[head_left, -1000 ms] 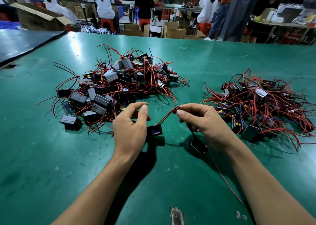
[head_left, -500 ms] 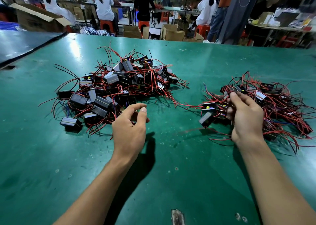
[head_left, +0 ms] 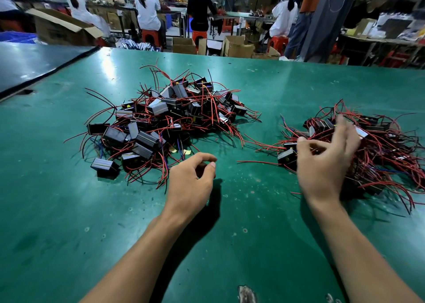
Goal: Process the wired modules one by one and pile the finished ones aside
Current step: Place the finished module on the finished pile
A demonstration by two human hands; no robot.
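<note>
Green tabletop (head_left: 257, 105) stretches between left pile (head_left: 170, 118) and right pile (head_left: 381, 148).

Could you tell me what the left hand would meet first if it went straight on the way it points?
Likely the loose red wires at the near right edge of the left pile, beyond bare table; depth is unclear.

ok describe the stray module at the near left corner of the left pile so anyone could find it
On the green table, look at the larger heap of wired modules on the left. At its near-left corner lies one black module, left of the left hand. No other block in that heap lies nearer the viewer.
</note>
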